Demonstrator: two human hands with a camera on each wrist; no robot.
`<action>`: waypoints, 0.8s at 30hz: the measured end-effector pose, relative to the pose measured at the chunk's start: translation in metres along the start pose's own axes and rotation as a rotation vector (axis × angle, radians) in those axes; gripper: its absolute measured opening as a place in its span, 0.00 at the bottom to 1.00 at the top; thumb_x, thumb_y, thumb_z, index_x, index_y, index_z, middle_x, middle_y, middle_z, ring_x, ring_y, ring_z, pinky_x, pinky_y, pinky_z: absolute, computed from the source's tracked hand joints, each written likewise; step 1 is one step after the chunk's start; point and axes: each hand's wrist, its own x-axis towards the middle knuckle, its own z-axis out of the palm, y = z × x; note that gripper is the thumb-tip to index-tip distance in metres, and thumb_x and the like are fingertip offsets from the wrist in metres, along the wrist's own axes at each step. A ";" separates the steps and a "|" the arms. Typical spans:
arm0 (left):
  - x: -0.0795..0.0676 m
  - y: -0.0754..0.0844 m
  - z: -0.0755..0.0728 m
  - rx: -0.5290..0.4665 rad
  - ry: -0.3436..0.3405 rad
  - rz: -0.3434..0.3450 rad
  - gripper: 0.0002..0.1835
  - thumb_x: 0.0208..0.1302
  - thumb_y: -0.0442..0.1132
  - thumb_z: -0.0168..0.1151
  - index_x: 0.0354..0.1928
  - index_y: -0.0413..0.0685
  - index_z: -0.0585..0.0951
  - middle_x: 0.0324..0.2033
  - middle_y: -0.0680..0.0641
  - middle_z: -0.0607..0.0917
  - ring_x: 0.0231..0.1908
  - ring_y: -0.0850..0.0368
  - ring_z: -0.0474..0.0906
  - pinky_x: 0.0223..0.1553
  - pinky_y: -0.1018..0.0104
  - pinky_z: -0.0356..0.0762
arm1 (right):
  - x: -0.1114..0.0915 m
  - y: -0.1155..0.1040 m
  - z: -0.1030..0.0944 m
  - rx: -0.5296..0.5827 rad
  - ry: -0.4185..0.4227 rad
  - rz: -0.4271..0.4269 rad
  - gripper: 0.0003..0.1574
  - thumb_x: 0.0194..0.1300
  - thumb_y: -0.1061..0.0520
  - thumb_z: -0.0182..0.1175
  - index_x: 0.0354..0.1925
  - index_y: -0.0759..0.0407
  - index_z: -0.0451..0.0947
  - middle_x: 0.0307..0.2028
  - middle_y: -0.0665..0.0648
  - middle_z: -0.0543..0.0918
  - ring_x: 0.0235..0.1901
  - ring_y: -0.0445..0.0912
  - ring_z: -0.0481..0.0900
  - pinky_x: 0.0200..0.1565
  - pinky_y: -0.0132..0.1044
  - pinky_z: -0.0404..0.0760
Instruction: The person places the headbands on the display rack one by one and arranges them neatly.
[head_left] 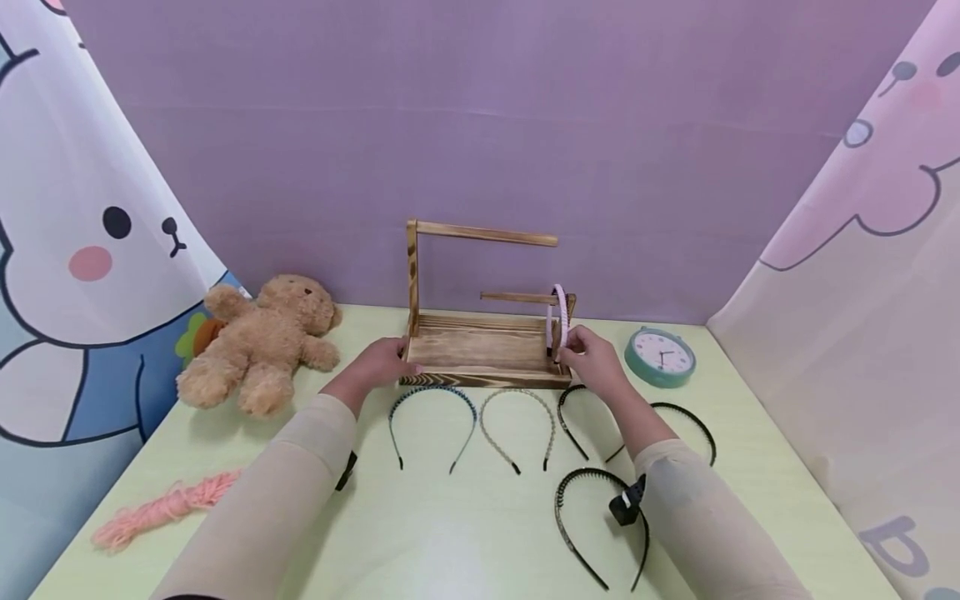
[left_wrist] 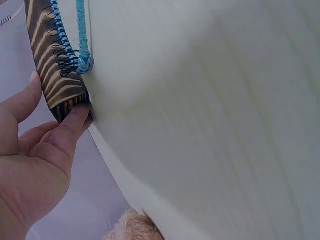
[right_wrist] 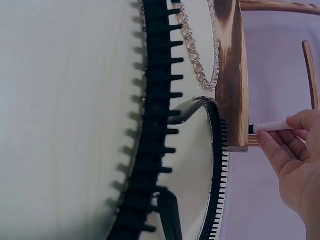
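A brown wooden rack [head_left: 480, 346] with two horizontal bars stands at the back of the table. My left hand [head_left: 378, 362] grips its left end, thumb and fingers either side of the corner in the left wrist view. A pink headband [head_left: 562, 308] hangs over the short lower bar at the right. My right hand [head_left: 592, 358] pinches one end of it; in the right wrist view that white-pink end [right_wrist: 272, 127] with a dark tip shows between thumb and fingers. Before the rack lie a blue headband [head_left: 432, 389], a beaded pale headband [head_left: 517, 392] and several black headbands [head_left: 592, 472].
A brown teddy bear [head_left: 262, 346] lies at the left, with a bundle of pink yarn [head_left: 168, 507] nearer the front. On the right sits a green round clock [head_left: 660, 357]. A purple backdrop [head_left: 480, 125] rises behind the table, with printed curtains on both sides.
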 end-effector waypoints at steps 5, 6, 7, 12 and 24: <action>0.001 -0.002 0.000 -0.013 0.003 -0.007 0.41 0.70 0.46 0.59 0.77 0.40 0.52 0.73 0.35 0.60 0.73 0.36 0.54 0.72 0.43 0.56 | 0.000 0.003 0.001 -0.015 -0.013 0.016 0.08 0.68 0.53 0.60 0.40 0.56 0.74 0.41 0.58 0.84 0.44 0.52 0.80 0.40 0.42 0.77; 0.002 -0.002 0.000 -0.011 0.003 -0.006 0.41 0.71 0.46 0.59 0.77 0.40 0.52 0.73 0.35 0.60 0.73 0.36 0.54 0.71 0.43 0.56 | 0.000 0.003 0.002 -0.019 -0.015 0.018 0.08 0.68 0.53 0.61 0.40 0.56 0.75 0.40 0.58 0.84 0.43 0.52 0.80 0.39 0.41 0.77; 0.002 -0.003 0.000 -0.009 0.004 -0.006 0.41 0.71 0.46 0.59 0.77 0.40 0.51 0.73 0.35 0.60 0.73 0.36 0.54 0.71 0.43 0.56 | 0.000 0.003 0.002 -0.025 -0.020 0.021 0.08 0.68 0.53 0.61 0.40 0.56 0.75 0.40 0.58 0.83 0.42 0.52 0.79 0.38 0.40 0.77; 0.002 -0.002 0.001 -0.008 0.002 -0.009 0.42 0.70 0.47 0.60 0.77 0.40 0.51 0.73 0.35 0.59 0.73 0.36 0.53 0.72 0.43 0.56 | 0.000 0.002 0.000 -0.057 -0.037 0.025 0.09 0.68 0.53 0.61 0.41 0.57 0.76 0.38 0.58 0.83 0.39 0.50 0.79 0.37 0.39 0.77; 0.003 -0.003 0.000 -0.016 0.005 -0.010 0.41 0.70 0.46 0.60 0.77 0.41 0.51 0.73 0.36 0.59 0.73 0.36 0.53 0.72 0.43 0.54 | -0.006 -0.003 -0.023 -0.145 -0.159 0.063 0.20 0.70 0.49 0.59 0.54 0.58 0.74 0.48 0.59 0.82 0.50 0.53 0.80 0.49 0.49 0.79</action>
